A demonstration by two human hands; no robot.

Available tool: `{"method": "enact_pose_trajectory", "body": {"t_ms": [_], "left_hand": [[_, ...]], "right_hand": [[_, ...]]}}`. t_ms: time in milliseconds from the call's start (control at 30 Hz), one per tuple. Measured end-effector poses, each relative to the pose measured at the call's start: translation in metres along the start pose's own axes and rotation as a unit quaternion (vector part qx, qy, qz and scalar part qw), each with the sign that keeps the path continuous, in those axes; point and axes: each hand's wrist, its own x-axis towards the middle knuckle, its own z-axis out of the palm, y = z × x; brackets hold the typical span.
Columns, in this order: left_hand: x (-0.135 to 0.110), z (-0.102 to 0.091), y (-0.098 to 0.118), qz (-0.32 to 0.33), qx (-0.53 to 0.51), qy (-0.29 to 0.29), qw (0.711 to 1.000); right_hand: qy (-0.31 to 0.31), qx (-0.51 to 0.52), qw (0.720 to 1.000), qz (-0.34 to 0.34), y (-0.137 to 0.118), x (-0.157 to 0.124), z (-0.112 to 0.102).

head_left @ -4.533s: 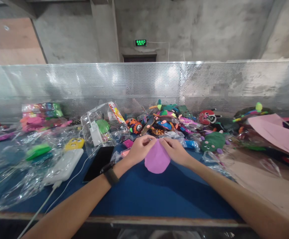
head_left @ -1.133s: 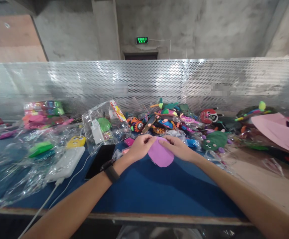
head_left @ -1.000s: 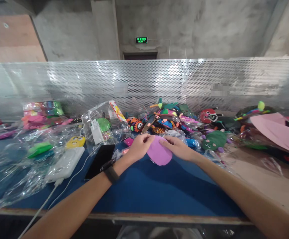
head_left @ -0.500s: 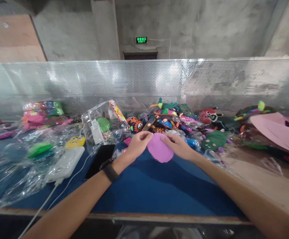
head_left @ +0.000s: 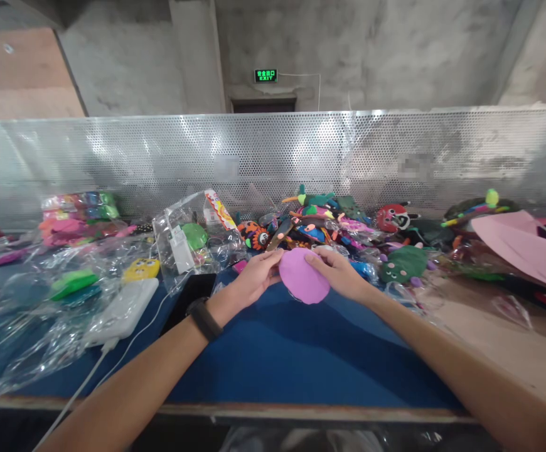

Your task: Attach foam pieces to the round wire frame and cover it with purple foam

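Observation:
A thin, flat purple disc (head_left: 304,276), its surface smooth and its rim slightly uneven, is held up over the blue tabletop and casts a shadow on it. My right hand (head_left: 339,271) grips its upper right part, thumb across the front and fingers mostly hidden behind. At the left rim, my left hand (head_left: 256,277) has its fingers closed, the tips partly behind the disc. A dark band circles my left wrist. Beneath the disc's lower edge a thin dark line shows; what lies behind it is hidden.
Colourful clay-like figures (head_left: 310,226) pile up at the back against a perforated metal panel (head_left: 160,150). On the left lie clear plastic bags, a white power bank (head_left: 125,311) with a cable, and a black phone (head_left: 186,301). Pink sheets (head_left: 527,248) stand at right.
My left hand has shifted slightly left and turned, its fingers now lower along the disc's left rim. The disc has risen a little; my right hand keeps its grip.

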Motion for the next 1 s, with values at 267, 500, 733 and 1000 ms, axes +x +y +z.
{"method": "enact_pose_trajectory", "body": {"t_ms": [267,500,733,1000], "left_hand": [[0.004,-0.005,-0.005,0.051,0.099,0.038,0.993],[0.000,-0.005,-0.009,0.152,0.266,0.045,0.951],[0.003,-0.007,-0.011,0.128,0.274,-0.040,0.953],[0.003,-0.006,-0.010,0.081,0.233,-0.038,0.968]], "right_hand": [[0.007,-0.013,1.000,-0.005,0.002,0.001,0.001],[0.022,-0.035,0.999,-0.003,0.002,0.000,0.000],[0.012,-0.014,1.000,0.022,0.006,0.000,-0.001],[-0.024,0.039,0.998,0.041,0.001,-0.001,-0.004]]}}
